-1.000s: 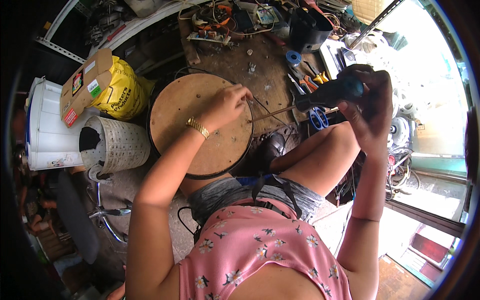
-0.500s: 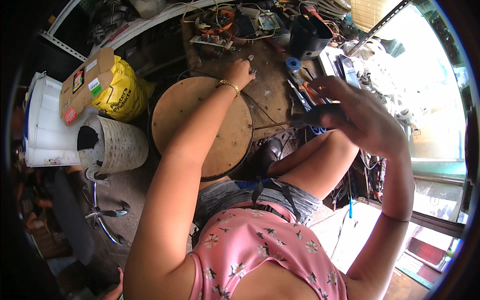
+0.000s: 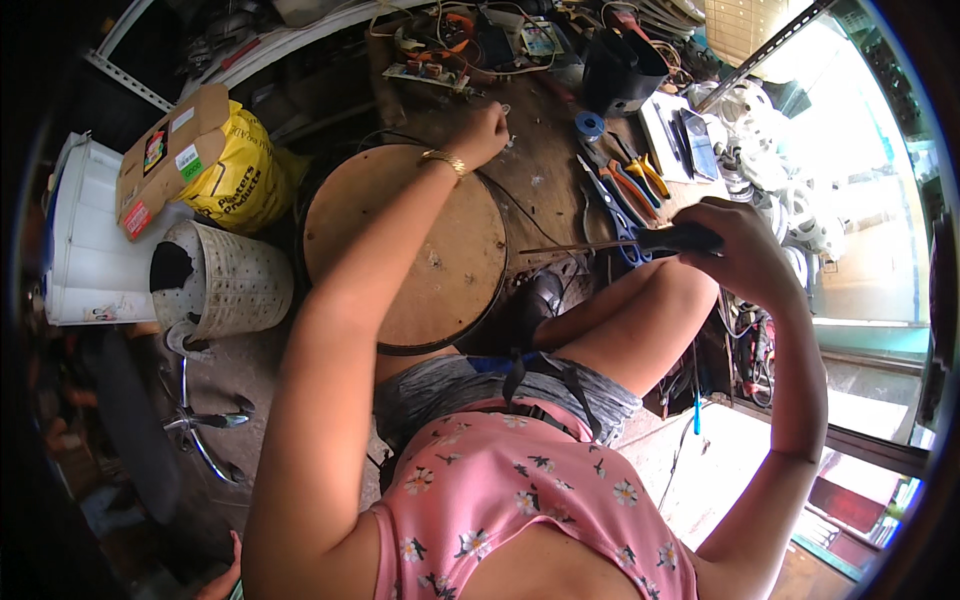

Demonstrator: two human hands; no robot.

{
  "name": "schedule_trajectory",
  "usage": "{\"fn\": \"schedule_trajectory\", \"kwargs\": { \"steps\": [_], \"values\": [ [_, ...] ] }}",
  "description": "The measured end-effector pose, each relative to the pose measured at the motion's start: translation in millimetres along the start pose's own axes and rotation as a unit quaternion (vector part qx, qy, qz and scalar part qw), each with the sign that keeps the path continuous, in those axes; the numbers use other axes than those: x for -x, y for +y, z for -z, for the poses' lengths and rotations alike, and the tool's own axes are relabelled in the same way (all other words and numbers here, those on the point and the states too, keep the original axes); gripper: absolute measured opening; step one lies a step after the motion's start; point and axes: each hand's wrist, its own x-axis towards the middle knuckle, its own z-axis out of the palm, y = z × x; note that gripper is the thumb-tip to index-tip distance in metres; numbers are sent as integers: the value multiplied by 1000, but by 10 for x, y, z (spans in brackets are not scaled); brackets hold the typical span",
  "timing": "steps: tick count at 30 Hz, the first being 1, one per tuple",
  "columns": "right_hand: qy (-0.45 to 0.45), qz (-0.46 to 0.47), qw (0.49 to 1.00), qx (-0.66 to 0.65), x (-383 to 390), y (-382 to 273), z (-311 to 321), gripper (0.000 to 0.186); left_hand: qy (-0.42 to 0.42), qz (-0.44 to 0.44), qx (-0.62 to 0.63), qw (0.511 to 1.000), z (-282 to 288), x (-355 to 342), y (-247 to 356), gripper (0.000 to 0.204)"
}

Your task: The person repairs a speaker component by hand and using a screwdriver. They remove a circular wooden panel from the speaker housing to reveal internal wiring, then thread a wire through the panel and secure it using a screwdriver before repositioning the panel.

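Observation:
My right hand (image 3: pixel 748 250) is closed around the black handle of a screwdriver (image 3: pixel 680 238). Its long thin shaft points left, the tip near the right edge of a round brown board with a dark rim (image 3: pixel 405 250). Beyond the board's far edge, my left hand (image 3: pixel 476 138) is held over the workbench (image 3: pixel 545 185) with fingers curled. Something small and shiny shows by its fingertips; what it is I cannot make out. A gold bracelet circles that wrist. Orange-handled pliers (image 3: pixel 632 193), yellow-handled pliers (image 3: pixel 652 175) and blue-handled scissors (image 3: pixel 622 225) lie just beyond my right hand.
A spool of blue material (image 3: pixel 589 126), a black container (image 3: pixel 625 75) and a circuit board (image 3: pixel 425 76) with wires sit along the bench's far side. At left stand a perforated bin (image 3: pixel 240 280), a cardboard box (image 3: pixel 175 160) and a yellow bag (image 3: pixel 250 170). White round parts pile at right.
My right hand has drawn slightly right and turned with the screwdriver, uncovering the pliers. My left hand has shifted a little left and farther away.

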Motion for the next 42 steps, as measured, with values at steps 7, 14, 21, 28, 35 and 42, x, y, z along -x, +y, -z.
{"fn": "schedule_trajectory", "kwargs": {
  "steps": [7,14,21,28,35,42],
  "values": [
    [116,-179,956,-203,832,425,-104,42,-211,-9,144,967,460,717,580,13],
    [180,-157,953,-189,989,270,-222,40,-258,-100,-180,944,297,1216,673,18],
    [138,-37,981,-127,699,94,-171,39,-256,-89,-174,947,285,1195,642,11],
    [129,22,987,-91,456,-26,-157,42,-261,-76,-150,950,281,1175,628,13],
    [136,66,987,-53,296,-149,-86,33,-248,-78,-145,955,265,1200,591,11],
    [128,82,988,-27,255,-219,-63,34,-241,-95,-139,956,270,1193,589,11]
  ]
}}
